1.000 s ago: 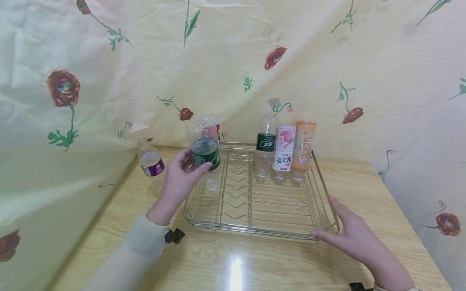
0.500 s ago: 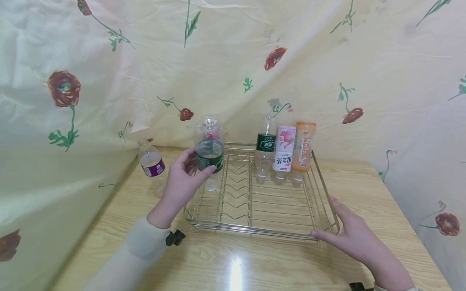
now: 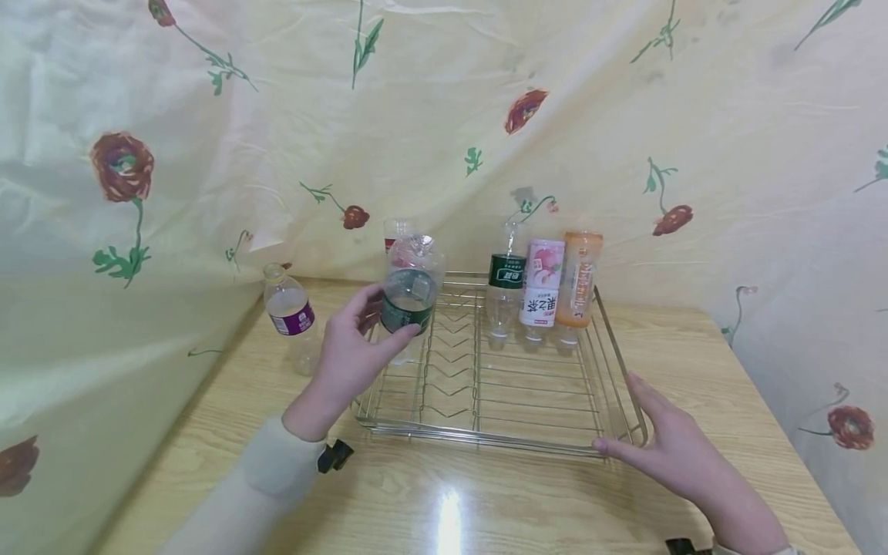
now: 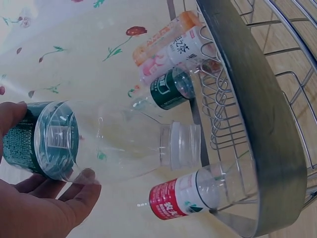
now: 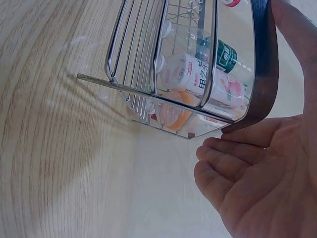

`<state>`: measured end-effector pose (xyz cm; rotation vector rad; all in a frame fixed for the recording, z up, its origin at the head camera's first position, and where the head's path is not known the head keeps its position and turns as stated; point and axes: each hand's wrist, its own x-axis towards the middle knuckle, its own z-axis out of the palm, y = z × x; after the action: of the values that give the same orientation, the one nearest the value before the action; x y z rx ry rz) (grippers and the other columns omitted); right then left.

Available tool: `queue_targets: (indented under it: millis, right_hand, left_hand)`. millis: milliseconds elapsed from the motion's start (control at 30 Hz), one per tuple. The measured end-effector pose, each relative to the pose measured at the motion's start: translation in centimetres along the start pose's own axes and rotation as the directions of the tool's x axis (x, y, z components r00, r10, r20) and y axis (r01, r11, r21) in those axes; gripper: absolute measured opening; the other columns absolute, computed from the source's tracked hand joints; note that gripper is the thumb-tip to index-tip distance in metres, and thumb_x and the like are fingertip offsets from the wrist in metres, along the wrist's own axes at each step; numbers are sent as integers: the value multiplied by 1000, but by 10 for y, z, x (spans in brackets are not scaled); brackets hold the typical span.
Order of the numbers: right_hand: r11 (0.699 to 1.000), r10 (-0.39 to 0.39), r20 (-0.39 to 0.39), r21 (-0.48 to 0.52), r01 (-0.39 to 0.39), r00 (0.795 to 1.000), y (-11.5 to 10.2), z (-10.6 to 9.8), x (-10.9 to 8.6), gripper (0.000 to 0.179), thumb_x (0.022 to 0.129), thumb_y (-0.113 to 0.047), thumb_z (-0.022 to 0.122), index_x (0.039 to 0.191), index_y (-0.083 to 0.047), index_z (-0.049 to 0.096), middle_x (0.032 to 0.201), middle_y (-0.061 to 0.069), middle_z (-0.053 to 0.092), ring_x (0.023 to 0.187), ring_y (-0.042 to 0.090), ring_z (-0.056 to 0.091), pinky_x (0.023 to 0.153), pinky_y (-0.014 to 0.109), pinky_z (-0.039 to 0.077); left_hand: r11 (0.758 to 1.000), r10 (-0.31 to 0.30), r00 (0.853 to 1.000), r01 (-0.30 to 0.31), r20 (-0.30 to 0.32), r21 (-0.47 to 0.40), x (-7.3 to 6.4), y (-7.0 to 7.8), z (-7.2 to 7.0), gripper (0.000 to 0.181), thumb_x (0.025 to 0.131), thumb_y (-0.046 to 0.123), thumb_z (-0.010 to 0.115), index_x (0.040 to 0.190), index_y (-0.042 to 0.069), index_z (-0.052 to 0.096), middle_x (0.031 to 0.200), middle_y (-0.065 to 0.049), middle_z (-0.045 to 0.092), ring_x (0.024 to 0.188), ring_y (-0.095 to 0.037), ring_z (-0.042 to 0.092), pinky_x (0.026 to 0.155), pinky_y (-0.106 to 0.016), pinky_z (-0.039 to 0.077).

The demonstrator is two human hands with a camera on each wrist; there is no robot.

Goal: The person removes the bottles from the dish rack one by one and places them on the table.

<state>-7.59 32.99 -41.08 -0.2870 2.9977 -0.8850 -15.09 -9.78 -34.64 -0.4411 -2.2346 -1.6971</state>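
My left hand [image 3: 354, 335] grips a clear plastic bottle [image 3: 408, 301] with a green label, held upside down above the rack's left side. In the left wrist view, the bottle's [image 4: 119, 141] white neck points toward the wire dish rack [image 4: 262, 104]. Behind it, a red-labelled bottle [image 4: 181, 196] stands neck down in the rack. My right hand [image 3: 669, 439] holds the rack's front right corner, thumb on the front rail and fingers along the side. In the right wrist view, the right hand's [image 5: 262, 163] index finger touches the rim while other fingers curl loosely.
Three bottles stand neck down at the rack's back right: green-labelled [image 3: 506, 274], pink and white [image 3: 541, 281], and orange [image 3: 580, 281]. A purple-labelled bottle [image 3: 291, 317] stands on the wooden table [image 3: 388, 493] left of the rack. A flowered cloth [image 3: 444, 116] hangs behind.
My left hand has carried the green-labelled bottle a little to the right and tilted it, uncovering part of the red-labelled bottle behind. The right hand and rack have stayed put.
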Motion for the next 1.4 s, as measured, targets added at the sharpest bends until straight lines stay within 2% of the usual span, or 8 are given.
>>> queue_targets:
  millis: [233, 400, 633, 833, 1000, 1267, 1400]
  right_hand:
    - [1000, 5, 2, 0, -5, 1000, 0, 0, 0, 121, 81, -55, 82, 161, 3, 13, 159, 34, 21, 139, 60, 25, 103, 77, 29]
    - [1000, 8, 4, 0, -8, 1000, 0, 0, 0, 121, 80, -56, 82, 160, 3, 14, 160, 34, 21, 139, 60, 24, 102, 77, 29]
    - [1000, 12, 6, 2, -12, 1000, 0, 0, -1, 120, 81, -55, 82, 160, 3, 14, 160, 33, 20, 139, 60, 24, 102, 77, 28]
    - [1000, 10, 5, 2, -10, 1000, 0, 0, -1, 119, 81, -54, 83, 160, 3, 15, 160, 33, 21, 139, 59, 24, 102, 77, 29]
    - [1000, 13, 6, 4, -13, 1000, -1, 0, -1, 119, 81, -53, 83, 160, 3, 14, 160, 33, 20, 139, 60, 24, 102, 77, 28]
    - [1000, 2, -2, -4, -2, 1000, 0, 0, -1, 120, 82, -54, 82, 161, 2, 12, 159, 35, 19, 138, 62, 23, 102, 78, 27]
    - [1000, 6, -2, -5, -6, 1000, 0, 0, -1, 120, 82, -55, 81, 161, 1, 11, 159, 35, 19, 138, 62, 23, 102, 79, 27]
  left_hand:
    - [998, 34, 999, -35, 22, 60, -4, 2, 1, 66, 81, 21, 89, 139, 11, 58, 130, -2, 64, 118, -21, 61, 106, -48, 46]
    - [989, 112, 993, -114, 26, 98, -5, 1, 3, 67, 80, 17, 90, 139, 9, 59, 133, -3, 64, 121, -21, 60, 107, -51, 44]
    - [947, 265, 963, -270, 50, 176, -6, 0, 7, 70, 76, 9, 91, 138, 3, 60, 132, -9, 65, 122, -24, 61, 104, -40, 48]
    - [907, 343, 935, -354, 87, 228, -6, -1, 8, 72, 76, 10, 92, 139, 6, 59, 134, -7, 64, 123, -22, 60, 104, -39, 48]
    - [883, 368, 923, -384, 111, 269, -6, -1, 10, 73, 75, 10, 92, 139, 3, 58, 132, -9, 65, 120, -23, 61, 103, -37, 50]
    - [868, 344, 928, -372, 140, 330, -8, 0, 13, 73, 76, 10, 92, 138, -2, 57, 131, -14, 65, 118, -27, 62, 100, -38, 51]
    - [854, 346, 925, -381, 159, 354, -9, 1, 14, 74, 76, 11, 92, 140, -1, 56, 132, -15, 64, 119, -28, 61, 101, -38, 51]
